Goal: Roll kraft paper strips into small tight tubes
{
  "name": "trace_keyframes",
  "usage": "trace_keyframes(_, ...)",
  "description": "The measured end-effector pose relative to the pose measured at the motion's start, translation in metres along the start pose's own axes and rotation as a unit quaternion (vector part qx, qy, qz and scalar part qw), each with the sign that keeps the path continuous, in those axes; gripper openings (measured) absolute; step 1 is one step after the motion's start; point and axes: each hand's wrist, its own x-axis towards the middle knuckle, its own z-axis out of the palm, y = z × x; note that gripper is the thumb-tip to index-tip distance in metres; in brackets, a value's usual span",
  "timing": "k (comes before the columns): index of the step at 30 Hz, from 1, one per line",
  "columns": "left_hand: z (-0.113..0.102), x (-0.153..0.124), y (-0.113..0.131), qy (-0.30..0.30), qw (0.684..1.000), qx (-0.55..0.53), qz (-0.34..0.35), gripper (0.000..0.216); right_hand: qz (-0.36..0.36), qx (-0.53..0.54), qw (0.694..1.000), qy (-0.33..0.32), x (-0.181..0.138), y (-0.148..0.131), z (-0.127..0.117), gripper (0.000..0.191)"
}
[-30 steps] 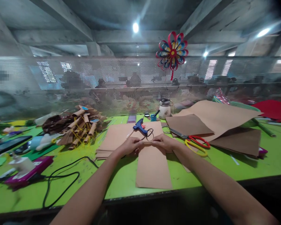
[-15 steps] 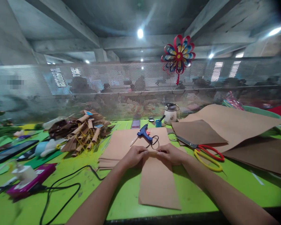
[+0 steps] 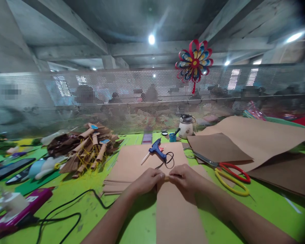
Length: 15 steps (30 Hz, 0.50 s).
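Observation:
A long sheet of brown kraft paper (image 3: 178, 217) lies lengthwise in front of me and runs out past the bottom of the view. Its far end is folded or rolled into a narrow edge. My left hand (image 3: 148, 179) pinches this edge from the left, thumb and fingers closed on it. From the other side my right hand (image 3: 185, 178) grips the same edge, fingertips close to the left ones. Just beyond the hands, a blue hot glue gun (image 3: 157, 149) rests on a stack of brown paper sheets (image 3: 128, 156).
Scissors (image 3: 218, 165) with red and yellow handles lie right, near large brown paper sheets (image 3: 259, 135). Bundled paper pieces with yellow ties (image 3: 91, 149) are left. A purple power strip (image 3: 22, 210) trails a black cable (image 3: 66, 193). A white jar (image 3: 186, 127) stands behind.
My hands have drawn closer together along the paper's folded edge. Hands and paper now sit lower in the view, and the near end of the sheet has left the picture.

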Motion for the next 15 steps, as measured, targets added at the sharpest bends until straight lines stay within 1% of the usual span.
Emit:
trace_keyframes(3, 0.0, 0.0, 0.001, -0.003, 1.0, -0.016, -0.01, 0.042, 0.001, 0.009, 1.0, -0.002, 0.0, -0.007, -0.004, 0.034)
trace_keyframes(5, 0.0, -0.001, 0.003, 0.007, 1.0, -0.005, -0.007, 0.04, 0.008, 0.022, 1.0, 0.002, 0.0, -0.012, -0.007, 0.036)
trace_keyframes(7, 0.0, -0.004, 0.008, 0.034, 0.998, 0.045, 0.02, 0.039, 0.017, 0.038, 0.999, 0.004, 0.0, -0.015, -0.01, 0.036)
trace_keyframes(10, 0.001, -0.009, 0.018, 0.08, 0.984, 0.146, 0.07, 0.039, 0.04, 0.072, 0.997, -0.007, 0.0, -0.014, -0.013, 0.034)
trace_keyframes(12, 0.001, -0.011, 0.023, 0.082, 0.975, 0.186, 0.084, 0.039, 0.051, 0.094, 0.994, -0.019, 0.0, -0.012, -0.015, 0.032)
trace_keyframes(15, 0.0, -0.009, 0.022, 0.07, 0.972, 0.207, 0.088, 0.039, 0.051, 0.106, 0.993, -0.028, -0.001, -0.01, -0.016, 0.033)
